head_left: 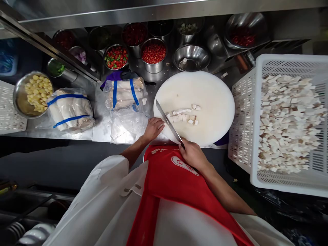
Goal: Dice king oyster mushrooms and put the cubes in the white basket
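My right hand (pixel 194 154) is wrapped round the dark handle of a kitchen knife (pixel 167 121), whose blade slants up and left over the round white cutting board (pixel 215 95). Right beside the blade lie cut pieces of a white, brown-skinned food (pixel 180 117), perhaps mushroom, in a short row with some loose cubes. My left hand (pixel 154 128) rests at the board's lower left edge, fingers loosely bent and a little apart, with nothing visible in them. Left of it lies a crumpled clear plastic bag (pixel 126 126).
A white plastic basket (pixel 242 119) with many white cubes (pixel 289 123) stands at right. Wrapped white packs (pixel 70 111) with blue tape lie at left, near a bowl of yellow pieces (pixel 38 92). Behind the board are a steel bowl (pixel 192 58) and pots of chopped chillies (pixel 153 53).
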`<state>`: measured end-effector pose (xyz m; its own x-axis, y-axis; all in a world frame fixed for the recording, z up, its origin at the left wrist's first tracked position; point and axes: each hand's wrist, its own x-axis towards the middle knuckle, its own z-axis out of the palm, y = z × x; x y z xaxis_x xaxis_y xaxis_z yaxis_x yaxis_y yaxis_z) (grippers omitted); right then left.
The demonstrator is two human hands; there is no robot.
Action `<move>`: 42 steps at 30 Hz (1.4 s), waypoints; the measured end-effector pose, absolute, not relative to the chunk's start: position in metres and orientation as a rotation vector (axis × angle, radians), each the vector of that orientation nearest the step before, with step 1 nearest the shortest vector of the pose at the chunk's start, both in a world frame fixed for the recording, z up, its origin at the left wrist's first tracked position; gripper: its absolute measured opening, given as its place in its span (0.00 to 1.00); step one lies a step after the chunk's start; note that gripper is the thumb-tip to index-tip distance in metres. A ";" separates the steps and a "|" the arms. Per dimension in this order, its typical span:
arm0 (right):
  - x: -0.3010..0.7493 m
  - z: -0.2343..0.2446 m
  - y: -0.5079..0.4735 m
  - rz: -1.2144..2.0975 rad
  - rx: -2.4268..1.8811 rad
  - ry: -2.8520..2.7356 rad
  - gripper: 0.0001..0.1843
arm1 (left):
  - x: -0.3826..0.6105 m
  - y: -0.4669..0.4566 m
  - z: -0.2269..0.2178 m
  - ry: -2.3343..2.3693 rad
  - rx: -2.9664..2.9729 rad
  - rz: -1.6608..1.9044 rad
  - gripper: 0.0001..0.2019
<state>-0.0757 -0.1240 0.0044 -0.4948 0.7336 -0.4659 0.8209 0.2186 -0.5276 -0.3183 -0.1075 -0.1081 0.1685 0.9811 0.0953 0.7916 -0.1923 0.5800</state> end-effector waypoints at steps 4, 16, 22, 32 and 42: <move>-0.048 0.007 -0.128 -1.301 1.870 2.395 0.22 | -0.308 -0.084 -0.106 1.693 2.072 0.589 0.10; 0.034 -0.051 -0.143 -2.694 2.600 0.877 0.20 | -0.234 0.007 -0.097 1.644 2.183 0.474 0.29; -0.011 -0.059 -0.127 -2.800 2.453 0.827 0.17 | -0.212 0.022 -0.099 1.395 2.281 0.416 0.41; -0.051 -0.051 -0.106 -3.024 2.153 0.778 0.12 | -0.187 0.000 -0.090 1.724 1.841 0.878 0.26; 0.080 0.053 -0.078 -2.832 2.697 0.983 0.11 | -0.025 0.064 0.016 1.273 1.911 1.123 0.21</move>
